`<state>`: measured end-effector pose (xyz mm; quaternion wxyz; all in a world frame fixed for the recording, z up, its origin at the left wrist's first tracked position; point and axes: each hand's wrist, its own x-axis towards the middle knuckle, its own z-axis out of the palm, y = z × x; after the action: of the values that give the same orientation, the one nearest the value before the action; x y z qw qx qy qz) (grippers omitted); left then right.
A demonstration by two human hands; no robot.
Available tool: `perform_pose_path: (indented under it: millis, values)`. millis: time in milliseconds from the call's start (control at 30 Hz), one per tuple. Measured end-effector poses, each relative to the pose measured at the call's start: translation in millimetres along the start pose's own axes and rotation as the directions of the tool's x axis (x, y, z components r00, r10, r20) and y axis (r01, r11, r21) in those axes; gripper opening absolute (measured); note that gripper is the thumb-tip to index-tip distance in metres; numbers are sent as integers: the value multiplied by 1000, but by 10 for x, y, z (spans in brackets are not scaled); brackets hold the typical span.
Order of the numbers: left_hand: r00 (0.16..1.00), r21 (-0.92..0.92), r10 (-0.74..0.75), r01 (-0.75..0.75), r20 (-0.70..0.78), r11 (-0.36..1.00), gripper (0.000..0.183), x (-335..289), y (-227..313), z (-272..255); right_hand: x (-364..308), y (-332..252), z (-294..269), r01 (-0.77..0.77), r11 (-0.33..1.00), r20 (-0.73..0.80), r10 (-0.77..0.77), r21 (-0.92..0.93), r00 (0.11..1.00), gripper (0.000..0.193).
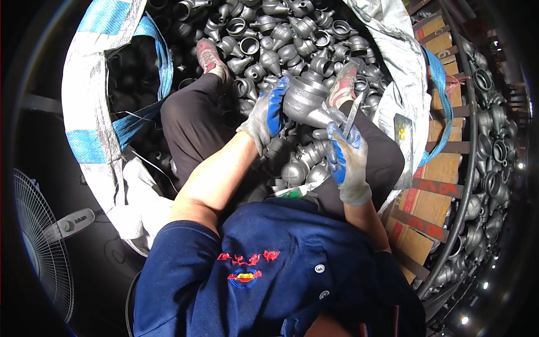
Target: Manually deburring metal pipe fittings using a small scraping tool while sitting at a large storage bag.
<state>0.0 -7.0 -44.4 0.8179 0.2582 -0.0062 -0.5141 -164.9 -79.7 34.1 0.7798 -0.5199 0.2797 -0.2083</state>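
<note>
Between left hand (pixel 266 115) and right hand (pixel 347 154), a grey casting (pixel 303 102) on the slant

From where I watch, through the head camera, the casting is raised over the heap (pixel 281 42) of similar pieces, between the person's knees. Its long axis runs from far left to near right: the wide, ringed mouth is at the far end, and the body tapers to a narrow neck at the near right.

I read the left hand as the one carrying it. That hand lies directly left of the wide body, its blue-coated fingers clamped against that side. The right hand sits nearer and to the right, by the narrow neck. It is clamped on a flat metal strip (pixel 353 117) that sticks out toward the far right, angled across the casting's line rather than along it. I cannot tell whether the right fingertips or the strip touch the neck, since they overlap in my view.

So the relation I judge to matter is this: neck toward the right hand, mouth away from it, with the right hand nearer the tapered end. Around all this, a white woven sack (pixel 83 115) with blue straps rings the heap.
</note>
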Motion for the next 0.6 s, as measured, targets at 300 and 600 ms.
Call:
perform_pose_path:
  millis: [300, 600]
  values:
    - [786, 855, 408, -519, 464, 28, 52, 12, 83, -242, 67, 101, -255, -139, 986, -26, 142, 88, 990, 29]
    - [911, 615, 364, -403, 196, 677, 34, 13, 127, -41, 157, 360, -474, -320, 852, 37, 335, 415, 941, 34]
